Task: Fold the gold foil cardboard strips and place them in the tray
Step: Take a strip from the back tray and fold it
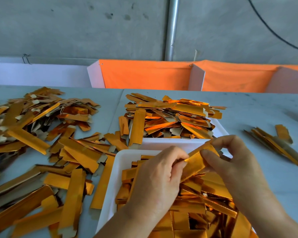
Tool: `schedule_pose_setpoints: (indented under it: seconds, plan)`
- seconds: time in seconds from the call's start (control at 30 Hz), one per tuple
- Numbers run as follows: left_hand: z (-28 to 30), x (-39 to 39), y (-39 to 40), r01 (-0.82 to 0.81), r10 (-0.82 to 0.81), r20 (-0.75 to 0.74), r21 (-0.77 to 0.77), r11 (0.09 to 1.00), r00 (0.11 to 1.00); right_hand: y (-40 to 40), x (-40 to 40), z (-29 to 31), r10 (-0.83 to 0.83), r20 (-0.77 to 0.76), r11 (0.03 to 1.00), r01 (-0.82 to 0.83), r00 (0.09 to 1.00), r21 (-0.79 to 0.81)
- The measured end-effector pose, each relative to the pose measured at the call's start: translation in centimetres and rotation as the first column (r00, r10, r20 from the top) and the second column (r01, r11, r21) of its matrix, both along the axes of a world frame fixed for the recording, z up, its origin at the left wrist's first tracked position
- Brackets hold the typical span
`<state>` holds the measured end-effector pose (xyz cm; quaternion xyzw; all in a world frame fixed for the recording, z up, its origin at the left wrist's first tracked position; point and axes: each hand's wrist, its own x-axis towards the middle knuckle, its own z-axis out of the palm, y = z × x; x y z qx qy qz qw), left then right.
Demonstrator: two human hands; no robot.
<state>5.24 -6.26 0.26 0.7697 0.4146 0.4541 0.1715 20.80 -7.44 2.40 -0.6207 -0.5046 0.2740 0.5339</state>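
Over the near white tray (122,162), at about 5 o'clock on the worktop (258,110), the left hand (159,174) and right hand (230,160) each have their grip pinched on one gold foil strip (196,160), which slants up toward 2 o'clock between them. The tray beneath is filled with folded strips (205,201). A second tray (218,129) at 12 o'clock is heaped too, loose strips (41,143) sprawl from 7 to 10 o'clock, and a small bundle (275,143) lies at 3 o'clock.

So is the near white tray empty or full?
Full: the near white tray holds heaped gold strips reaching above its rim.
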Motion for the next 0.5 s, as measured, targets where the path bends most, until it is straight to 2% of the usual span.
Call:
schedule_pose_setpoints:
  seconds: [0.1, 0.2, 0.3, 0.5]
  plan:
    - [-0.05, -0.19, 0.11, 0.053, -0.054, 0.033, 0.014, 0.998, 0.998, -0.18, -0.03, 0.1, 0.002, -0.073, 0.998, 0.002, 0.997, 0.065]
    - [0.2, -0.21, -0.02, 0.146, -0.144, 0.057, -0.027, 0.989, 0.988, -0.33, 0.1, 0.16, 0.007, -0.108, 0.995, 0.004, 0.994, 0.102]
    - [0.26, -0.25, 0.04, 0.173, -0.166, 0.095, -0.076, 0.982, 0.982, -0.35, 0.12, 0.16, 0.01, -0.13, 0.994, 0.005, 0.991, 0.109]
    - [0.01, -0.54, 0.51, 0.21, -0.113, 0.272, -0.364, 0.908, 0.956, -0.55, -0.13, -0.06, 0.067, 0.111, 0.982, -0.086, 0.992, 0.169]
